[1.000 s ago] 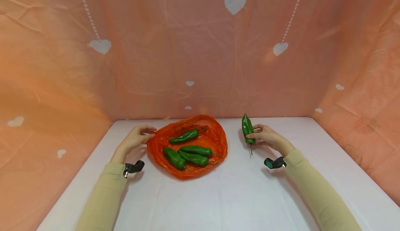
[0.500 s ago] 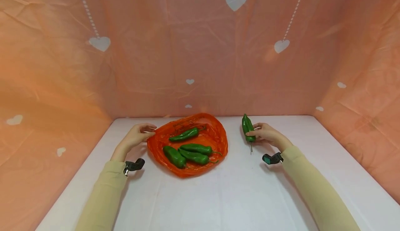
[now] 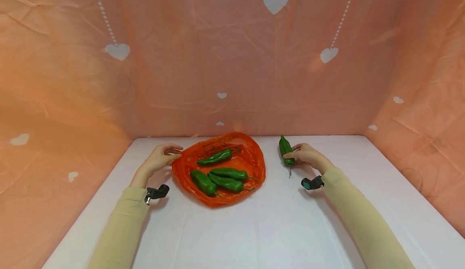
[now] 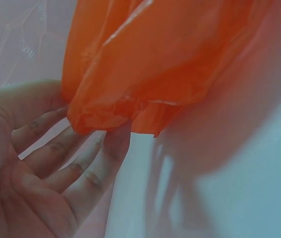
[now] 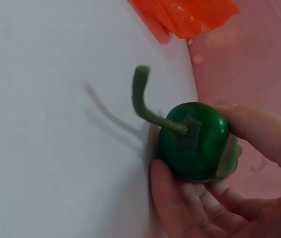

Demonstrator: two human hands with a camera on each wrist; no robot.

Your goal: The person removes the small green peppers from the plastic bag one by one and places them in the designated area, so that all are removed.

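At centre left, the left hand point(image 3: 160, 158) pinches the rim of an orange bag point(image 3: 210, 202) between thumb and fingers; both look unmoved over the last second. The bag spreads open across the middle of the frame. Inside, a green rear pepper point(image 3: 216, 157) lies toward the back; three green front peppers point(image 3: 203, 182) lie close together below it. Right of centre, the held pepper point(image 3: 285, 149), also green, is outside the bag, tip up in the frame, stem down. The right hand point(image 3: 308, 156) is clamped on it, thumb and fingers on opposite sides. Hand and held pepper have just shifted slightly left, nearer the bag. That suggests a well-controlled sideways move; whether the pepper touches the table I cannot tell.

Edges, from the left: the white table point(image 3: 236, 236) slants from lower left up to centre left, outside the left arm. The bag's back rim overlaps the table's back edge, near the pink backdrop point(image 3: 232, 67), so room there seems tight. A strip of table separates bag and held pepper. The widest room looks to be lower centre, between the arms. The table's right edge is well apart from the right hand.
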